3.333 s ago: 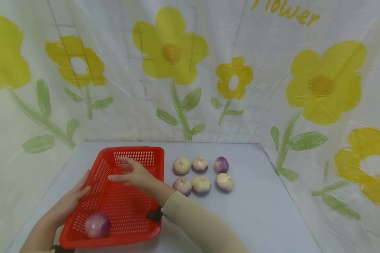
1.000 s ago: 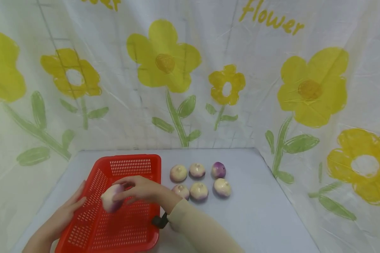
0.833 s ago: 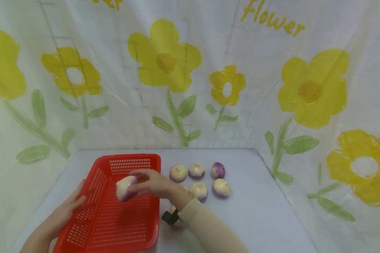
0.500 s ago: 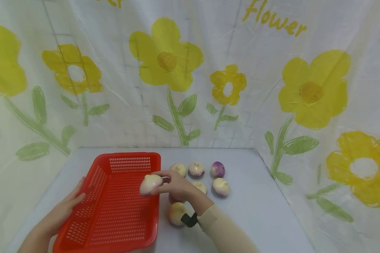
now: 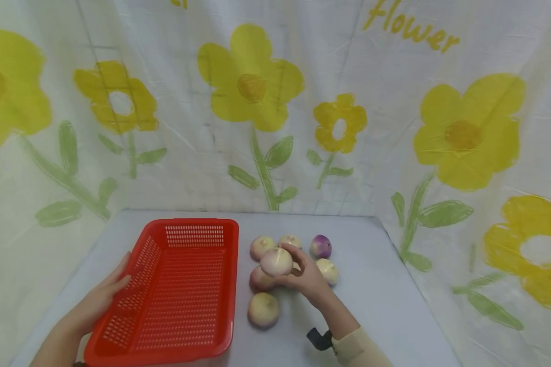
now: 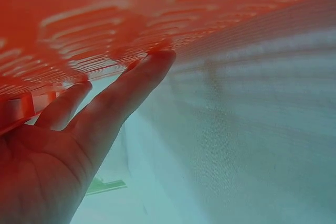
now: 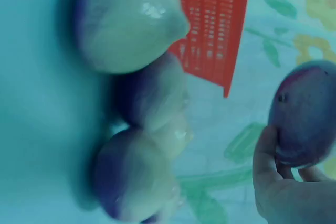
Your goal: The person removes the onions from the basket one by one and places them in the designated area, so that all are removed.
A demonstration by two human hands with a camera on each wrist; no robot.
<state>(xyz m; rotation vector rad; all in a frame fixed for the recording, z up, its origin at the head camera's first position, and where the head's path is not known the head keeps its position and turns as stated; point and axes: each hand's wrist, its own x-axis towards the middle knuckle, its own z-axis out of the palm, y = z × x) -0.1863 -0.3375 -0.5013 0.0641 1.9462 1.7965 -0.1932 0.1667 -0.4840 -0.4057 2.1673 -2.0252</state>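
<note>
My right hand (image 5: 305, 275) pinches a purple-and-white turnip (image 5: 276, 262) between thumb and fingers, raised above other turnips on the table. In the right wrist view the held turnip (image 7: 304, 114) shows its purple side. A red perforated plastic basket (image 5: 233, 285) sits at the left with nothing in it. My left hand (image 5: 98, 300) lies along the basket's left side, its fingers extended. In the left wrist view the fingers (image 6: 126, 90) touch the slotted red wall. Just right of the basket lies a pale turnip (image 5: 264, 310).
Behind the right hand are several more turnips in rows, partly hidden, among them a purple one (image 5: 321, 246) and a pale one (image 5: 327, 271). The white table (image 5: 376, 316) ends at a flower-printed curtain (image 5: 188, 168).
One turnip lay in the basket at first. My right hand has since taken it up and carried it right, out over the table. My left hand has stayed at the basket's side.
</note>
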